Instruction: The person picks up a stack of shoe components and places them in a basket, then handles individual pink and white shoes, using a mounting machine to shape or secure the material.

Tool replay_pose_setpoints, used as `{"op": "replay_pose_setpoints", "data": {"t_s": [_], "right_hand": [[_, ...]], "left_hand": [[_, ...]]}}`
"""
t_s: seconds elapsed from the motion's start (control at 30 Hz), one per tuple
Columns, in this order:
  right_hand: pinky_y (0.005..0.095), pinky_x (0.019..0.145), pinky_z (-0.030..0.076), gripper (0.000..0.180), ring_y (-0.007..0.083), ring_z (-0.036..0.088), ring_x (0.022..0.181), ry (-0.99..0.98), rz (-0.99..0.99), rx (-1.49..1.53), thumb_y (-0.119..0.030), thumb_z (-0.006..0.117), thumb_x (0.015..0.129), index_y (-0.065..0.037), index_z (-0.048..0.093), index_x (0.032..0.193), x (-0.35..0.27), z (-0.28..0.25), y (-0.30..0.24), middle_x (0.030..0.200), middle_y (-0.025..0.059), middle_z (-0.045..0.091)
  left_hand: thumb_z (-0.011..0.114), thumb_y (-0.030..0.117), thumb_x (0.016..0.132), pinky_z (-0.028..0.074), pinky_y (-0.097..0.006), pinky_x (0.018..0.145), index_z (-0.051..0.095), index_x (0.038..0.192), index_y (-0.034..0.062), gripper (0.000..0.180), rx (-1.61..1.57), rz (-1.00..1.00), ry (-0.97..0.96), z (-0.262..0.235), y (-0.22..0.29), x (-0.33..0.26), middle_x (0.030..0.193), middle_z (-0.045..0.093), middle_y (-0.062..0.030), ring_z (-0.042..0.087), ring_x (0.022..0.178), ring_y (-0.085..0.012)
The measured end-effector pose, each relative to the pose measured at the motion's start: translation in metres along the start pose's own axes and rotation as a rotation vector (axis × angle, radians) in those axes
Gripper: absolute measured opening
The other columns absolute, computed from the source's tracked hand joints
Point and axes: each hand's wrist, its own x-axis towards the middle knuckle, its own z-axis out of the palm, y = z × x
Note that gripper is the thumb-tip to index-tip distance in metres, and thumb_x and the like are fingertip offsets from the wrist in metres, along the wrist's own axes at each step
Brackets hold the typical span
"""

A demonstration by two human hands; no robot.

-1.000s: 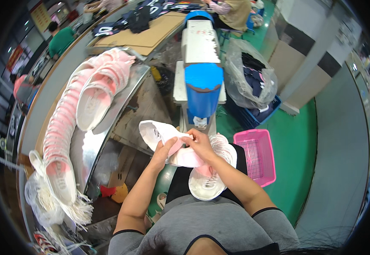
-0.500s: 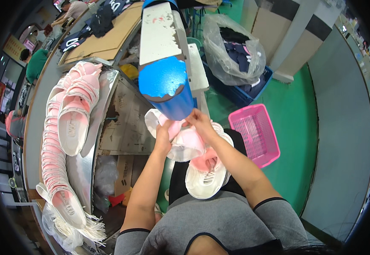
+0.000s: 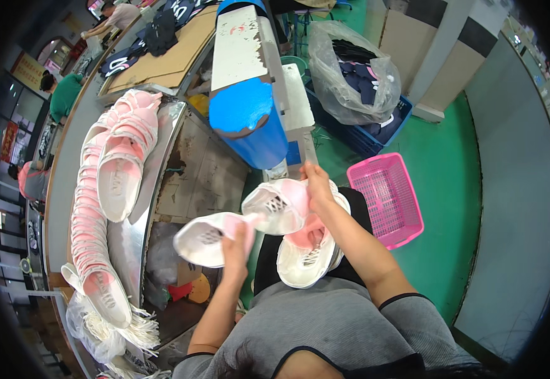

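Observation:
My left hand grips a white shoe upper with a pink lining, its toe pointing left. My right hand is closed on a second upper of the same kind, held beside the first one and in front of the machine. The two uppers meet or overlap at their pink ends; whether they are joined there I cannot tell. On my lap, beneath the right forearm, lie more white shoe uppers with pink insides and white lacing. Above the hands stands a sewing-type machine with a blue rounded head.
A long nested row of pink and white uppers lines the metal table at left. White threads hang at its near end. On the green floor at right are a pink basket and a blue crate with a plastic bag.
Both hands have come back from beneath the blue machine head. The left hand swung one upper down and left, apart from the other, while the right hand moved slightly right with its upper.

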Motion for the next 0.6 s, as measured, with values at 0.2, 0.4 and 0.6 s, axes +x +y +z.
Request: {"op": "replay_pose_setpoints", "data": {"t_s": [0.2,0.4,0.6], "right_hand": [[0.0259,0.064,0.038,0.031,0.0109,0.046,0.067,-0.180,-0.084,-0.164,-0.035,0.056,0.089,-0.005,0.056,0.082,-0.052,0.040,0.009,0.073,0.0024,0.052],[0.0208,0.055,0.038,0.014,0.0085,0.047,0.058,-0.427,-0.080,-0.247,-0.014,0.063,0.086,-0.004,0.054,0.084,-0.039,0.008,-0.017,0.074,0.0012,0.055],[0.0263,0.066,0.051,0.011,0.0144,0.062,0.068,-0.379,-0.066,-0.005,-0.007,0.061,0.086,-0.003,0.052,0.081,0.008,0.018,-0.005,0.077,0.0062,0.059]], "left_hand": [[0.064,0.020,0.085,0.043,-0.027,0.084,0.054,0.113,-0.0014,0.037,-0.317,0.015,-0.250,0.041,0.001,0.021,0.108,0.058,-0.0047,0.054,0.098,-0.0113],[0.067,0.011,0.078,0.046,-0.026,0.073,0.059,0.104,0.0007,0.029,-0.047,0.206,-0.188,0.038,0.016,0.061,0.093,0.062,-0.0034,0.057,0.084,-0.0111],[0.065,0.010,0.079,0.048,-0.029,0.078,0.057,0.110,-0.0030,0.035,-0.130,0.130,-0.246,0.045,0.015,0.117,0.101,0.063,-0.0086,0.061,0.089,-0.0173]]}}
